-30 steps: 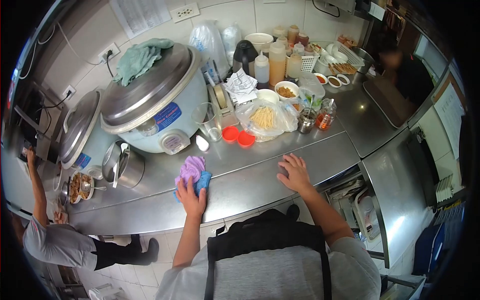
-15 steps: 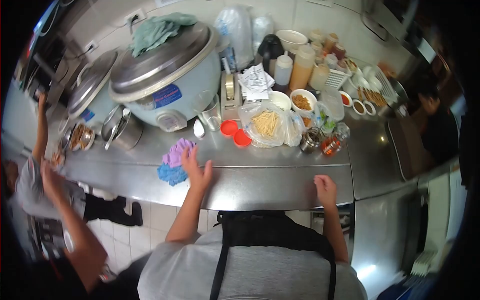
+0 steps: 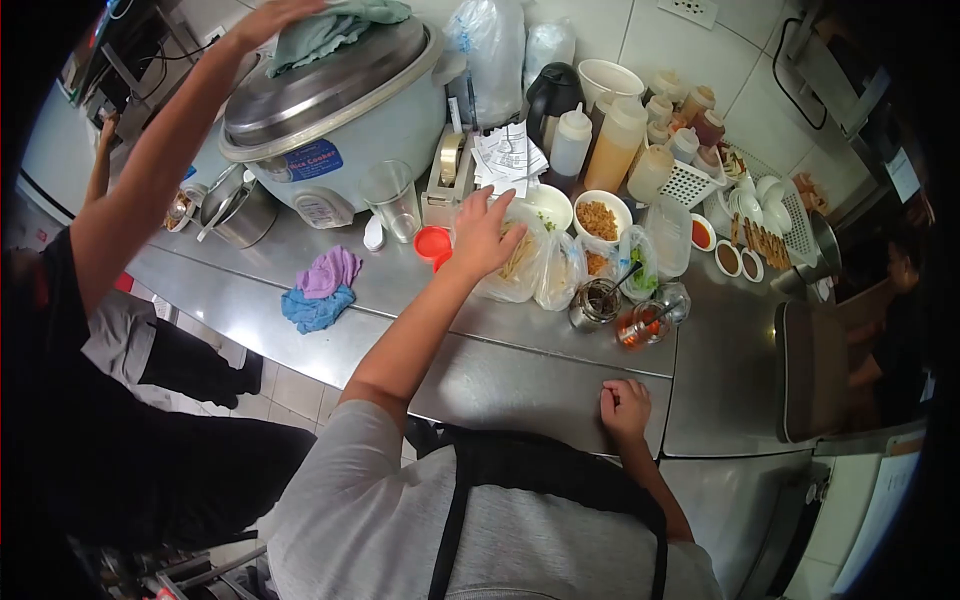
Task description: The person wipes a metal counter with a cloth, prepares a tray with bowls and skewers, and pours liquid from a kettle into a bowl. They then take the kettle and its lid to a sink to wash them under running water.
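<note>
My left hand (image 3: 485, 237) reaches forward over the counter with its fingers spread and nothing in them. Beneath and beside it lies a clear plastic bag (image 3: 508, 288) with thin pale strips inside, partly hidden by the hand. Just past the fingertips are printed paper slips (image 3: 508, 155) and a white bowl (image 3: 550, 205) with green bits. Left of my wrist is a red round lid (image 3: 433, 243). My right hand (image 3: 627, 406) rests at the counter's front, fingers curled in, with no object visible in it. Nearest to it are two glass jars, one dark (image 3: 595, 304) and one reddish (image 3: 641, 325).
A large rice cooker (image 3: 340, 130) stands at the back left, where a co-worker's arm (image 3: 165, 150) reaches to the green cloth (image 3: 335, 32) on its lid. Purple (image 3: 328, 272) and blue cloths (image 3: 318, 308) lie on the counter (image 3: 520, 385). Squeeze bottles (image 3: 617, 140) stand behind.
My left hand has moved forward and right, from near the cloths to above the bag. My right hand has lowered onto the counter. The co-worker's arm has risen to the cooker lid.
</note>
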{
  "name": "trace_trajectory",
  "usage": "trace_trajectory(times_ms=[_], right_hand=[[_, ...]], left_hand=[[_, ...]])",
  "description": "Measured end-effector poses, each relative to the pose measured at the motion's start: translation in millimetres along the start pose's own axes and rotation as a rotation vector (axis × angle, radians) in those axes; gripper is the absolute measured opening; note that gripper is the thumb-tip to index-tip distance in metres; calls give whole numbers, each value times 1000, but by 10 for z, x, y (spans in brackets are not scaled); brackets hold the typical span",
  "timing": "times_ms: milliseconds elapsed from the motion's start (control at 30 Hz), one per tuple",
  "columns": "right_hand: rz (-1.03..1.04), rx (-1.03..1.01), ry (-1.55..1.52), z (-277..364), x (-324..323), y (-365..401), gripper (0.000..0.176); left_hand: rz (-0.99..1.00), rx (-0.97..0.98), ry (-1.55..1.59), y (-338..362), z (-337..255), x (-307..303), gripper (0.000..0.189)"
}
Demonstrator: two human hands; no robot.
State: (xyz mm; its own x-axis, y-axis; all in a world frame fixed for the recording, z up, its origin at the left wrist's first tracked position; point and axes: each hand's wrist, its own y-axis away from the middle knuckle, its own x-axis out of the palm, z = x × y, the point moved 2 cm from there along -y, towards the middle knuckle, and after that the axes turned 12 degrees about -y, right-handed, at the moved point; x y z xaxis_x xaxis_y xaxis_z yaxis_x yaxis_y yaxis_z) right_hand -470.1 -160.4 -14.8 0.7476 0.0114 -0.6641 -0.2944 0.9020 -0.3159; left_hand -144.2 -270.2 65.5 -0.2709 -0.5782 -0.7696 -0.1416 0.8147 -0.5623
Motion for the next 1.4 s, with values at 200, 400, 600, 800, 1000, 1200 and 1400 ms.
trace_trajectory(times_ms=[200,400,600,800,1000,1200,1400], right_hand=[[10,-3,3,17,-14,-21,9],[18,-64,-25,30,-54,-45,9],[45,-67,-18,20,-77,-82,9],[29,-76,-18,21,-59,-66,9],[18,-102,-16,14,-45,-52,9],[-6,-106,-11,21,-32,-41,10],[-11,-112,-23,13,-6,-32,11]], left_hand=[[316,-210,-31,27,95,432,43],[254,-229,-15,-6,99,223,23],[142,-129,43,-111,-16,46,16],[-123,8,-203,66,-234,-170,27],[200,116,-177,646,-592,-140,38],[118,127,-253,783,-441,73,30],[40,49,-72,636,-423,78,10]])
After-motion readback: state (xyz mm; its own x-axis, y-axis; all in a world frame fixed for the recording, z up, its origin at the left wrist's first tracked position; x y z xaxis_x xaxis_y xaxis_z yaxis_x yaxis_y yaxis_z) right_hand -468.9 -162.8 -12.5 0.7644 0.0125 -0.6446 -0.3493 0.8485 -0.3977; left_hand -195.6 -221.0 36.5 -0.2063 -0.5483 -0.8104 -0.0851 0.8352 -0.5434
